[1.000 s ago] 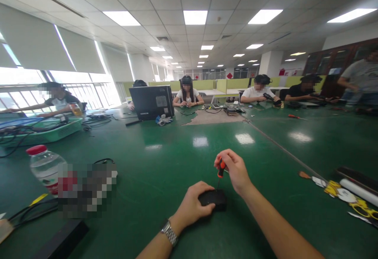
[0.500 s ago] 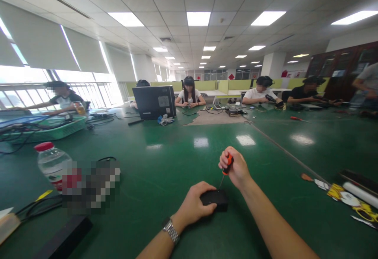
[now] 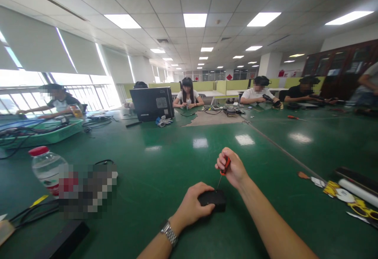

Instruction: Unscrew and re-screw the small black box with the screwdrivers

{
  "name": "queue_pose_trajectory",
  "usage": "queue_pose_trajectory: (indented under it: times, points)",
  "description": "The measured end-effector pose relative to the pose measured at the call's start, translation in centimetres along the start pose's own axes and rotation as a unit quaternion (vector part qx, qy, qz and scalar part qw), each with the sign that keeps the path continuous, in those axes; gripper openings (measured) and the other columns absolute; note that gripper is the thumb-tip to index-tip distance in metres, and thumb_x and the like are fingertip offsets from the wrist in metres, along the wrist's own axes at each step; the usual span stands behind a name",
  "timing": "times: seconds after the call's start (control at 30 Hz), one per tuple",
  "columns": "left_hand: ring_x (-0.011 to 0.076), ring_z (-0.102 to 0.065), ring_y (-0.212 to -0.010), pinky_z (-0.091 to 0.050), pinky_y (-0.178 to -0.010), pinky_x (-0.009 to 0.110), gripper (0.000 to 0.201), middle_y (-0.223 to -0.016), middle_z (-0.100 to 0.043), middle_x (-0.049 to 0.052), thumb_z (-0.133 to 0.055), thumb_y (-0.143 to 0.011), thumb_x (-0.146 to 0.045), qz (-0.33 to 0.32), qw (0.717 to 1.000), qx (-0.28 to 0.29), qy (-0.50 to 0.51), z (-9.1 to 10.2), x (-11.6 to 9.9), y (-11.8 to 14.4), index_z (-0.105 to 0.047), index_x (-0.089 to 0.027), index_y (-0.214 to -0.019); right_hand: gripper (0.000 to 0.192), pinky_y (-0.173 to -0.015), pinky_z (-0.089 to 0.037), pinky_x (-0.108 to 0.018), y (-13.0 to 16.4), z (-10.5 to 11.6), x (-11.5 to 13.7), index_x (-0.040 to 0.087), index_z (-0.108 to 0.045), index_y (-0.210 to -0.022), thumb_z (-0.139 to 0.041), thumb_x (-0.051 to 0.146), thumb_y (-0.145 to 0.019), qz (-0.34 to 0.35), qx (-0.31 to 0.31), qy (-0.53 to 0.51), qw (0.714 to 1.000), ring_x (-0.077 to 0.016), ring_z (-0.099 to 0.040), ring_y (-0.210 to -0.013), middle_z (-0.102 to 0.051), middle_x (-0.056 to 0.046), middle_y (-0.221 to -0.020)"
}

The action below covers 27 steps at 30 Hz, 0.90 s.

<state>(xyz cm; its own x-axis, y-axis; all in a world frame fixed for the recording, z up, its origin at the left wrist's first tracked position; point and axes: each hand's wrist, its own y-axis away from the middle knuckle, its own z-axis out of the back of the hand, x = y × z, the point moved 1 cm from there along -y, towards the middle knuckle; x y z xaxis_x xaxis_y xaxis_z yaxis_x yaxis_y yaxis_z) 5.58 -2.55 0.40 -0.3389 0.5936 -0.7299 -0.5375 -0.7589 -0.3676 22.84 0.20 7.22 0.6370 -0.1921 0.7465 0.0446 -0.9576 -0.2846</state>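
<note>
The orange-and-black handle of a screwdriver (image 3: 226, 165) is gripped in the closed right hand (image 3: 234, 168), its thin blade slanted down to the top of a small black box (image 3: 217, 200), near the far edge. Whether the tip is seated in a screw cannot be told. The box is clasped at its left end by the left hand (image 3: 195, 202), with the thumb laid along the near side and the fingers over the top. A metal-banded wristwatch (image 3: 169, 233) is worn on the left wrist. The box is rested on the green tabletop (image 3: 165, 164), directly in front of the wearer.

At the lower left, a long black block (image 3: 65, 240) is seen. Beyond it, an item is obscured by pixelation, and just beside that a clear bottle with a red cap (image 3: 49, 168) is stood upright. On the right, yellow-handled scissors (image 3: 363, 211) are laid near a white roll (image 3: 358, 192).

Farther off, cables are heaped in a green basket (image 3: 60, 130) at the left. A pair of gloves (image 3: 163, 121) is placed against a black computer housing (image 3: 152, 102), and a red-handled screwdriver (image 3: 293, 117) is left lying at the right. Around the far edges, several people are seated, backed by yellow-green partitions (image 3: 205, 87).
</note>
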Motion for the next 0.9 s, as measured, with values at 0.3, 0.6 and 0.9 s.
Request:
queue_pose_trajectory:
  times: [0.3, 0.6, 0.9]
  points:
    - [0.0203, -0.059, -0.089, -0.044, -0.082, 0.029, 0.037, -0.097, -0.064, 0.004, -0.072, -0.067, -0.018, -0.001, 1.0, 0.006, 0.003, 0.1, 0.0, 0.0, -0.066, -0.02, -0.103, 0.02, -0.062, -0.046, -0.029, 0.3, -0.3, -0.3, 0.018, -0.06, -0.066, -0.058, 0.031, -0.08, -0.009, 0.045, 0.046, 0.998, -0.0071, -0.035, -0.043, -0.042, 0.007, -0.048]
    - [0.02, -0.059, -0.089, -0.044, -0.082, 0.028, 0.037, -0.097, -0.065, 0.003, -0.072, -0.066, -0.017, -0.006, 1.0, 0.002, 0.002, -0.1, 0.4, 0.0, -0.066, -0.02, -0.103, 0.026, -0.062, -0.044, -0.026, 0.2, 0.6, -0.3, 0.017, -0.059, -0.062, -0.062, 0.036, -0.079, -0.007, 0.048, 0.024, 0.999, -0.0098, -0.045, -0.058, -0.049, 0.002, -0.064]
    - [0.0204, -0.059, -0.09, -0.045, -0.084, 0.029, 0.038, -0.098, -0.065, 0.004, -0.072, -0.067, -0.018, -0.005, 1.0, 0.004, 0.003, 0.0, 0.3, 0.0, -0.066, -0.02, -0.104, 0.02, -0.07, -0.046, -0.03, 0.2, -0.6, -0.5, 0.017, -0.064, -0.067, -0.056, 0.03, -0.081, 0.023, 0.076, 0.061, 0.995, -0.0112, -0.049, -0.056, -0.055, 0.001, -0.06]
